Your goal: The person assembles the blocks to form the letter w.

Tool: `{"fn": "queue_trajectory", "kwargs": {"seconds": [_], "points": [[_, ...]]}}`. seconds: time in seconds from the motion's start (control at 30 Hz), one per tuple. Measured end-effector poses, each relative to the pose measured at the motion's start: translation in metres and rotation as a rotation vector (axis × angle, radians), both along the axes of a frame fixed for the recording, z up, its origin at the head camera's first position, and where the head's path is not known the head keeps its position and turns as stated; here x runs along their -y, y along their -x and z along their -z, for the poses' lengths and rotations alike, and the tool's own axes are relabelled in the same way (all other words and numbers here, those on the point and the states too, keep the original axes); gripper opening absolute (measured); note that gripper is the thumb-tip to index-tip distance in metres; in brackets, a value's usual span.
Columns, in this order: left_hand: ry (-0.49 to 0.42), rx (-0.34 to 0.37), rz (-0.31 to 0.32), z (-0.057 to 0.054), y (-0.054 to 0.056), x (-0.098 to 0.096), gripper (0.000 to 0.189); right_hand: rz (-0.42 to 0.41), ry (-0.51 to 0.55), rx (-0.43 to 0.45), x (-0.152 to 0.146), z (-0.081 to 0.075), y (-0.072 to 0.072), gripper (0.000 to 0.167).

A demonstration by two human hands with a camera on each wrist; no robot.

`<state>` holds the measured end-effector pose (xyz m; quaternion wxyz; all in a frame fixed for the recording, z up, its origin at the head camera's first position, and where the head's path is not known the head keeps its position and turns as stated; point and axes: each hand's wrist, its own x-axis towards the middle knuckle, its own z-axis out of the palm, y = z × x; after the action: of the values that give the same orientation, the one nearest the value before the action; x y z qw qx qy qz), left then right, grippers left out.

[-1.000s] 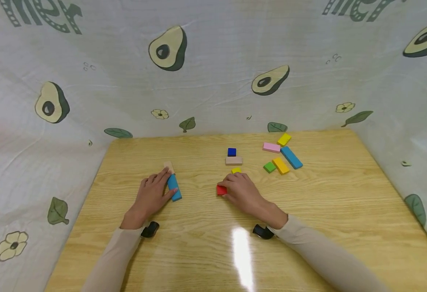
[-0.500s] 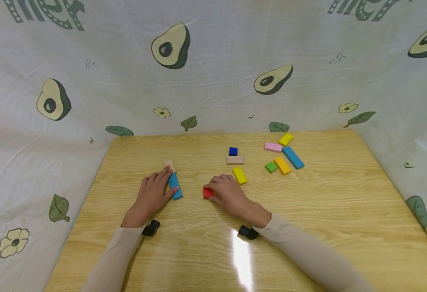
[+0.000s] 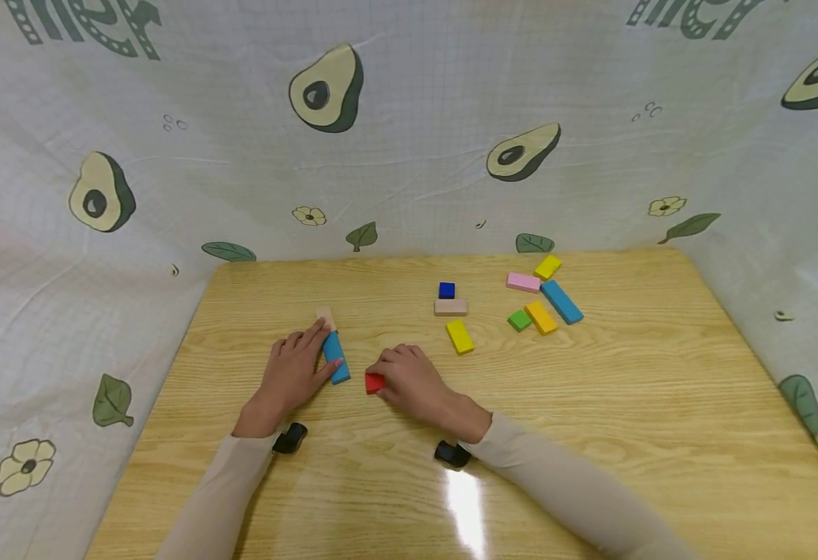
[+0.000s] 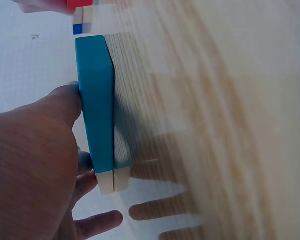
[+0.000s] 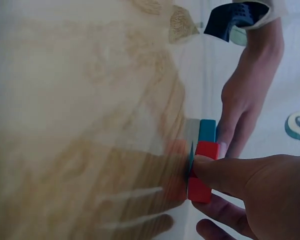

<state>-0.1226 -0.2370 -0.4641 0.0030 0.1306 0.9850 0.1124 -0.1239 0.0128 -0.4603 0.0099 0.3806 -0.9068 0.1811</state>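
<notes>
A long blue block [image 3: 337, 361] lies on the table at centre left, its far end meeting a plain wooden block [image 3: 326, 316]. My left hand [image 3: 288, 379] rests along their left side, thumb near the blue block's close end and fingertips by the joint. In the left wrist view, the thumb and a finger touch one side of the blue block [image 4: 96, 105]. A short way right, my right hand [image 3: 412, 383] pinches a red block [image 3: 374, 383] between thumb and fingers. The right wrist view shows the thumb across the red block [image 5: 200, 190], covering its middle.
Beyond my right hand lie a yellow block [image 3: 460, 337], a pale brown block [image 3: 450, 307] and a dark blue cube [image 3: 447, 290]. Farther right are pink [image 3: 523, 282], green [image 3: 519, 320], orange [image 3: 541, 318], yellow [image 3: 547, 267] and blue blocks [image 3: 561, 302]. A patterned cloth [image 3: 409, 194] stands behind.
My right hand has moved left with the red block, closer to the long blue block, uncovering the near yellow block. My left hand has stayed in place.
</notes>
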Motion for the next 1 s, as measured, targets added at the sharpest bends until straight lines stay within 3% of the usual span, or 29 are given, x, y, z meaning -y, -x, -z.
{"fn": "queue_trajectory", "kwargs": {"seconds": [1.0], "points": [[0.003,-0.013,-0.004,-0.001,-0.001,0.000,0.069,0.027,-0.020,-0.028,0.024,0.007,-0.003,0.023]]}}
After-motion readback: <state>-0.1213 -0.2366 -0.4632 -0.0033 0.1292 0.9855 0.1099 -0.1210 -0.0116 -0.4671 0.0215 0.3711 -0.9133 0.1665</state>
